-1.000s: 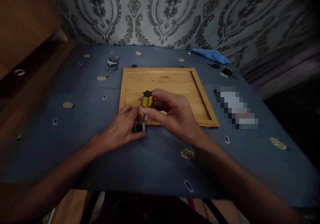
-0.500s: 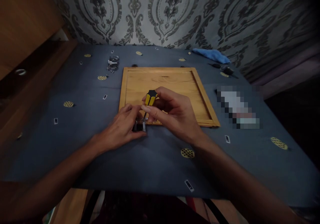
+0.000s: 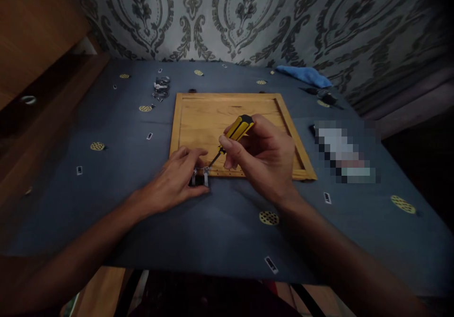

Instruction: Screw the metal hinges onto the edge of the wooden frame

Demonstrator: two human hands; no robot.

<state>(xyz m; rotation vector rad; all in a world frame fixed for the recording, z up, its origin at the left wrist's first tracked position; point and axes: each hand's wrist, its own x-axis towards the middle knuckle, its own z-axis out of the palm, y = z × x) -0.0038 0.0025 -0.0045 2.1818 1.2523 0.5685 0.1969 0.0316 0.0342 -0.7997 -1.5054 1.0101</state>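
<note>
A framed wooden panel (image 3: 227, 114) lies flat on the table. At its near edge sits a small metal bracket with a black part (image 3: 206, 176), whose exact kind I cannot make out. My left hand (image 3: 168, 182) is closed around this bracket from the left, thumb along its near side and index finger over the panel; the other fingertips are hidden. In my right hand (image 3: 267, 161) is a yellow and black screwdriver (image 3: 237, 133), pinched by the handle. It tilts down to the left, its tip close to the bracket's top; contact is unclear.
Several metal fittings (image 3: 161, 88) with small screws lie at the back left. A blue cloth (image 3: 305, 75) and a dark tool (image 3: 323, 96) are at the back right. Right of the panel lies a pixelated flat object (image 3: 342, 151). A patterned wall covering (image 3: 191, 19) borders the table's back.
My right hand has moved right and the screwdriver has gone from nearly upright to a strong tilt, its tip drawn away from the bracket's top. My left hand stays at the bracket.
</note>
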